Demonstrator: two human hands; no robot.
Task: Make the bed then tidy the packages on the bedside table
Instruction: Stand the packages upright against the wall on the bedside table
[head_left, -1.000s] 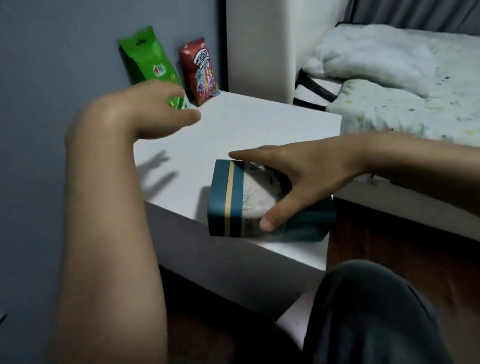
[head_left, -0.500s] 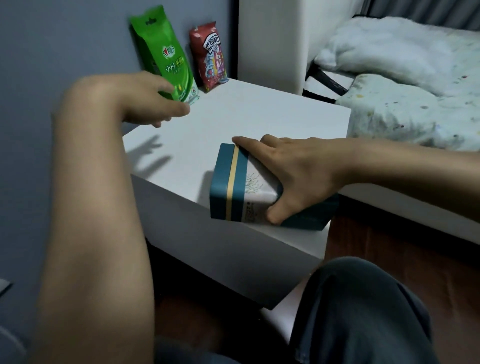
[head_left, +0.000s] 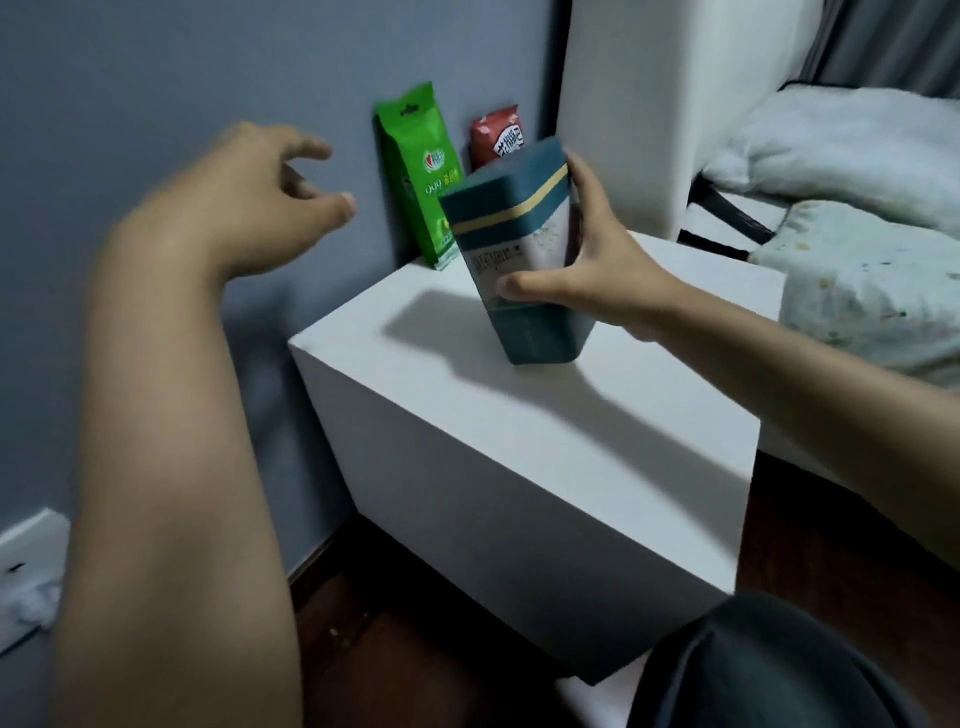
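Observation:
My right hand grips a teal box with a gold band and a pale label. The box stands tilted on one end on the white bedside table. Behind it a green packet leans upright against the grey wall. A red packet stands next to it, partly hidden by the box. My left hand hovers to the left of the packets, fingers spread, holding nothing. The bed with a pale quilt and a white pillow lies at the right.
A white headboard rises behind the table. Dark wood floor shows below and to the right. My knee in dark cloth is at the bottom right. A white object lies on the floor at the left edge.
My right hand has raised the teal box from lying flat near the table's front edge to standing tilted on end, further back. My left hand has lifted off the green packet.

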